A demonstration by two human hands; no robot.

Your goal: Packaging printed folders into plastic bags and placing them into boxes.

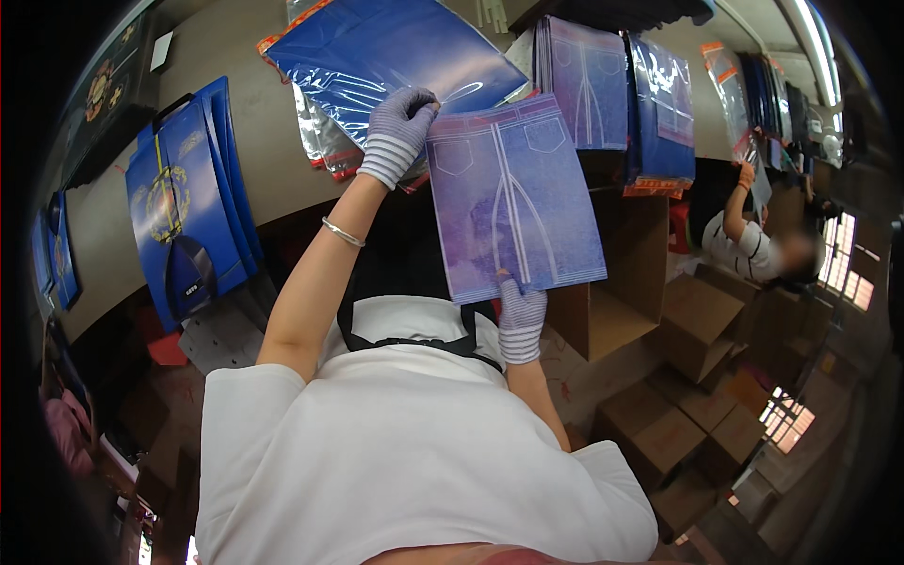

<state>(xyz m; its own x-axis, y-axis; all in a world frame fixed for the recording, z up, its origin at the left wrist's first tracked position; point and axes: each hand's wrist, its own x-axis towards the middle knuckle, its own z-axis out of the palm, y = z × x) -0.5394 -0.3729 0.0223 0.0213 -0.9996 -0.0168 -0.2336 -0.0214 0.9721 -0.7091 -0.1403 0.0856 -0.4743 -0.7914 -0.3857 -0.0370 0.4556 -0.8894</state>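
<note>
A flat, purple-blue piece printed like jeans [556,202], with pockets and seams drawn on it, is held up before me at a slight tilt. My right hand [521,320], in a striped grey-and-white glove, grips its lower edge with the fingers behind it. At its upper left corner is my left hand [400,132], gloved alike, fingers curled into a pinch; what lies between the fingertips is too small to tell. Under and beyond that hand, shiny blue packs in clear plastic [395,56] with orange edging lie on the table.
Blue printed carry bags [188,202] lean over the table edge on the left. More jeans-print pieces [586,85] and plastic-wrapped blue packs [659,113] are stacked to the right. An open cardboard box [617,320] stands below, with more boxes [659,424] behind. Another person [749,226] works at far right.
</note>
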